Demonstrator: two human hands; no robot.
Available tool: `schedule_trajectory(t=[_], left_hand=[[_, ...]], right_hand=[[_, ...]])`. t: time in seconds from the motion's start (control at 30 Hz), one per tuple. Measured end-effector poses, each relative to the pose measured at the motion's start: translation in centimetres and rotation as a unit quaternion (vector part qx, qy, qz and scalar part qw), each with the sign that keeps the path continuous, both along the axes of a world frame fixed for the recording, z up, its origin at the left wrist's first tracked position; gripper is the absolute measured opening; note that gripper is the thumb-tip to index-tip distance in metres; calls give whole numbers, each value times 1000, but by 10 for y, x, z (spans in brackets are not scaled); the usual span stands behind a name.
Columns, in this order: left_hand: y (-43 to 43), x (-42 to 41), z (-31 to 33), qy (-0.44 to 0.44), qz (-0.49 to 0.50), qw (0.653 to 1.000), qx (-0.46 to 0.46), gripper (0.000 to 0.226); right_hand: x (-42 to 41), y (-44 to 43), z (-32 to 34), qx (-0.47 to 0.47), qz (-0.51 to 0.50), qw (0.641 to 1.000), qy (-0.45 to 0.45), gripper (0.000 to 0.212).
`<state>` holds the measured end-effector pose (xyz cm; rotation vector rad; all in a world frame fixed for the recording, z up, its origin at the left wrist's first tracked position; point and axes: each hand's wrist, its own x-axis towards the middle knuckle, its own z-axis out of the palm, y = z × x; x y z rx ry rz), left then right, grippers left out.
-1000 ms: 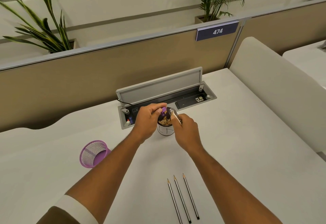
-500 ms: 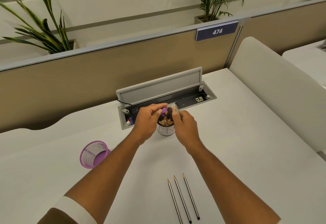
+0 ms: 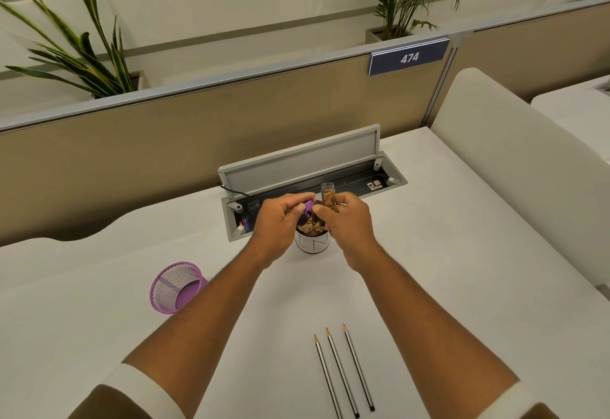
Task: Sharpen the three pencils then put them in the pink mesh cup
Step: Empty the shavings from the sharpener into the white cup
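Three pencils (image 3: pixel 343 372) lie side by side on the white desk near me, their points facing away. The pink mesh cup (image 3: pixel 176 287) stands at the left, tipped slightly, with nothing visible inside. My left hand (image 3: pixel 280 220) pinches a small purple sharpener part (image 3: pixel 308 206) over a white cup of shavings (image 3: pixel 312 237). My right hand (image 3: pixel 350 220) holds a clear tube (image 3: pixel 328 195) upright, with shavings inside it.
An open grey cable tray (image 3: pixel 310 184) with sockets is set into the desk just behind the shavings cup. A beige partition (image 3: pixel 198 128) with the sign 474 runs along the back. A white divider (image 3: pixel 515 167) rises at the right.
My right hand has turned the clear tube from tilted over the shavings cup to upright. My left hand stays in place with the purple piece.
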<state>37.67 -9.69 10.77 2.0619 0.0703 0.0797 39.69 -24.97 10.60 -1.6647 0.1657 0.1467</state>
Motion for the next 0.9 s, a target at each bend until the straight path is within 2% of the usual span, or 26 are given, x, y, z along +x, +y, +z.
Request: schedule_trajectory(t=[0.13, 0.33, 0.5, 0.7, 0.9], left_hand=[[2, 0, -1, -2, 1, 1000, -9, 33], [1, 1, -3, -7, 4, 1000, -3, 33], [6, 3, -4, -7, 28, 1000, -9, 33], [10, 2, -2, -1, 40, 999, -14, 33], [16, -3, 0, -5, 89, 991, -96, 30]], right_hand=[[0, -2, -1, 15, 1, 1000, 8, 21], [2, 0, 1, -32, -20, 999, -5, 29], [4, -1, 0, -118, -21, 993, -17, 22], [4, 2, 1, -295, 6, 951, -92, 25], [1, 0, 2, -318, 28, 942, -99, 28]])
